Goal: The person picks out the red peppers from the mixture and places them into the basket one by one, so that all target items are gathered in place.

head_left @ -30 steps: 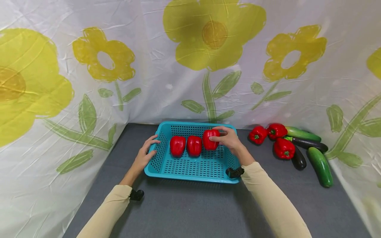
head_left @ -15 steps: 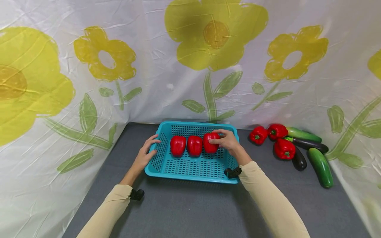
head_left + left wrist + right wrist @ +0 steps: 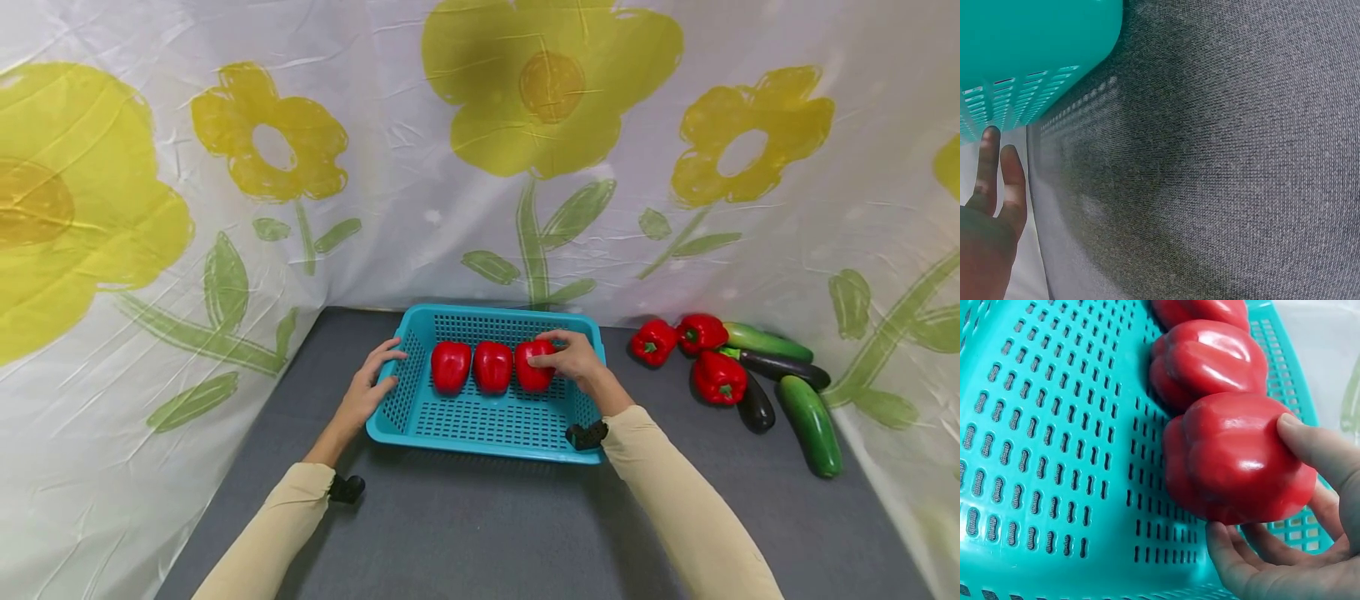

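Three red bell peppers sit in a row in the blue-green plastic basket [image 3: 480, 452]: a left one [image 3: 451, 367], a middle one [image 3: 492, 367] and a right one [image 3: 532, 375]. My right hand [image 3: 573, 360] holds the right pepper between thumb and fingers. In the right wrist view the thumb presses the top of this held pepper [image 3: 1241, 459], fingers curl beneath, and it lies right against its neighbour. At the basket's left side rests my left hand [image 3: 366, 392], fingertips at the rim. The left wrist view shows fairly straight fingers [image 3: 1013, 181] by the perforated wall [image 3: 1035, 37].
Right of the basket lie three more red bell peppers [image 3: 718, 377], two dark eggplants [image 3: 780, 367] and two green cucumbers [image 3: 810, 425]. A white curtain [image 3: 397, 208] with yellow flowers hangs behind the grey table [image 3: 480, 533].
My right hand has lowered the right pepper slightly toward the front of the basket, into line with the other two. The left hand stays at the rim.
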Motion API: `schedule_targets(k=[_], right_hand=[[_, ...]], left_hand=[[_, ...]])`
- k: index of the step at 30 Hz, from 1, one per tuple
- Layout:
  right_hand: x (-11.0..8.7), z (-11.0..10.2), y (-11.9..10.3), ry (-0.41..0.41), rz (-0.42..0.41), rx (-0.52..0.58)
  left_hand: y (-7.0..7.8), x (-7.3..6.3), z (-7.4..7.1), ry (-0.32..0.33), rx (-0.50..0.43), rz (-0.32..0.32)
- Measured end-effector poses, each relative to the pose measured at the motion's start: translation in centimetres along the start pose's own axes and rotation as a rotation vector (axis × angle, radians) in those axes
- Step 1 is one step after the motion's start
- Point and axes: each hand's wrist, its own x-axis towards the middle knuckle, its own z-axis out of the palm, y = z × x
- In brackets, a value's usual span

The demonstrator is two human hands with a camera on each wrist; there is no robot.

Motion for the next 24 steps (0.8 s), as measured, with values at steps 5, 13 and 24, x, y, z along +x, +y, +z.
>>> schedule_targets(k=[5, 13, 24], right_hand=[[0.0, 0.1, 0.1, 0.001, 0.006, -0.014], [0.3, 0.4, 0.3, -0.012, 0.011, 0.003], [0.6, 0.5, 0.3, -0.023, 0.035, 0.003]], left_hand=[[-1.7, -0.1, 0.0, 0.005, 0.018, -0.007], [-1.8, -0.1, -0.1, 0.003, 0.026, 0.005], [-1.8, 0.0, 0.1, 0.012, 0.010, 0.009]])
